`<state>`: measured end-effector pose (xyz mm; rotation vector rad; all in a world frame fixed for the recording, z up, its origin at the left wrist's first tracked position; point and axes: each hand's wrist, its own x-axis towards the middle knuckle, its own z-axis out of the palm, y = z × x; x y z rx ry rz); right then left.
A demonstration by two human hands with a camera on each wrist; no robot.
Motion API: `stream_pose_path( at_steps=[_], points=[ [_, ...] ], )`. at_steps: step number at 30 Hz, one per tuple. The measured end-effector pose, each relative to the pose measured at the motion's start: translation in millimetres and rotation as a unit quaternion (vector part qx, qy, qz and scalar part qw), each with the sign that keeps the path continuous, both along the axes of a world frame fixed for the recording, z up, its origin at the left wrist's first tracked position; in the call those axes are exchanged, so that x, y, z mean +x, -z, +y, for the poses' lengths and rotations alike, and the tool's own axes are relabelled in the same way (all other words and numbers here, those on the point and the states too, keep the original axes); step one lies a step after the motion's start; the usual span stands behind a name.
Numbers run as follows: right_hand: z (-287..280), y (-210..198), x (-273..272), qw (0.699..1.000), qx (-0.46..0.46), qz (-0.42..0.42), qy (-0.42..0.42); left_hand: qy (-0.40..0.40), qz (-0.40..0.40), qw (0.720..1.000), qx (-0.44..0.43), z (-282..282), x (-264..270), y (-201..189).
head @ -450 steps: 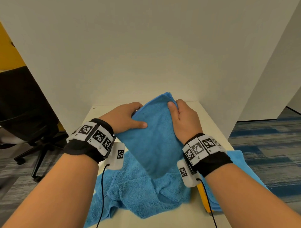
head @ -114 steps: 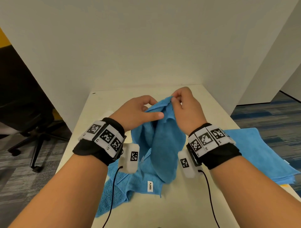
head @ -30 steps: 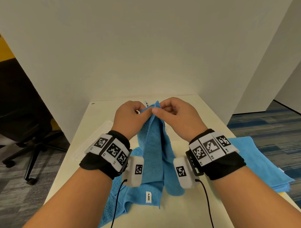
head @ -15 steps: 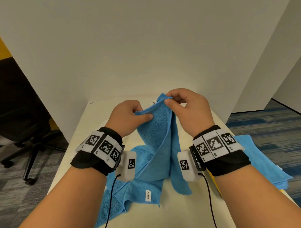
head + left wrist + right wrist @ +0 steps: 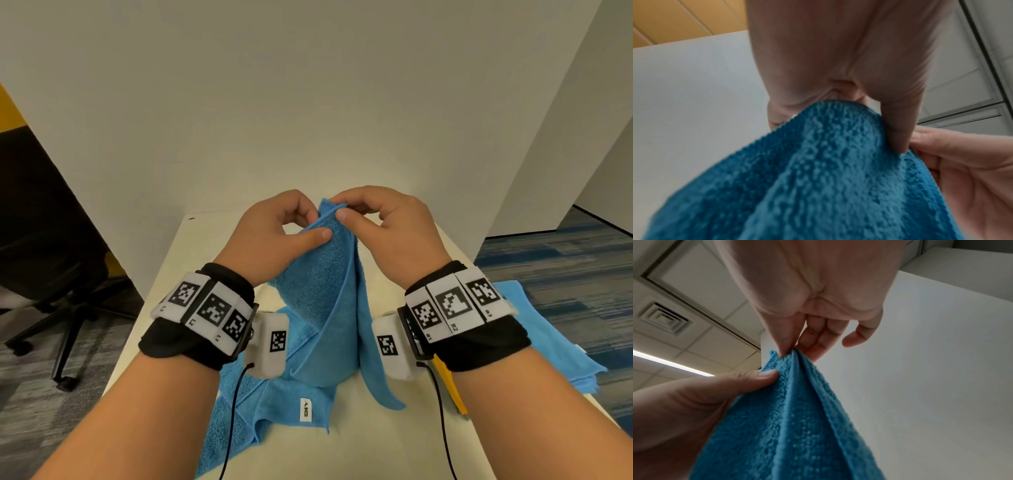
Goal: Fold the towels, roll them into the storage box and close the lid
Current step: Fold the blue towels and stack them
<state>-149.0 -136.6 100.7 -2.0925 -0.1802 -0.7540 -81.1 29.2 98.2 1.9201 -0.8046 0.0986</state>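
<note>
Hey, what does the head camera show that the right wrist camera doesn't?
Only the head view shows the table, a second blue towel lying at its right edge, the white label on the held towel's lower part, and an office chair. Only the right wrist view shows the ceiling vent and light strip. Both show the left hand and right hand pinching the top edge of the blue towel.

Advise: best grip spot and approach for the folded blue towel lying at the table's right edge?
Take the folded towel along its near right edge, where it overhangs the table and the stacked layers show. Probably come from the right side, low, thumb on top and fingers beneath, pinching all the layers so the fold holds. Both the left hand and right hand now pinch the raised towel, so one must release first.
</note>
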Motion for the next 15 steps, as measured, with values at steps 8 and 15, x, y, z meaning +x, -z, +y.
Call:
stream_pose_path(
  at_steps=[8,15],
  points=[
    [-9.4,9.3,-6.2,0.999,-0.007,0.041,0.031,-0.026,-0.042,0.999,0.003,-17.0,-4.4,-11.1],
    [-23.3,6.3,-8.8,0.997,-0.039,0.069,0.022,-0.044,-0.066,0.996,0.037,-31.4,-8.7,-22.9]
  ],
)
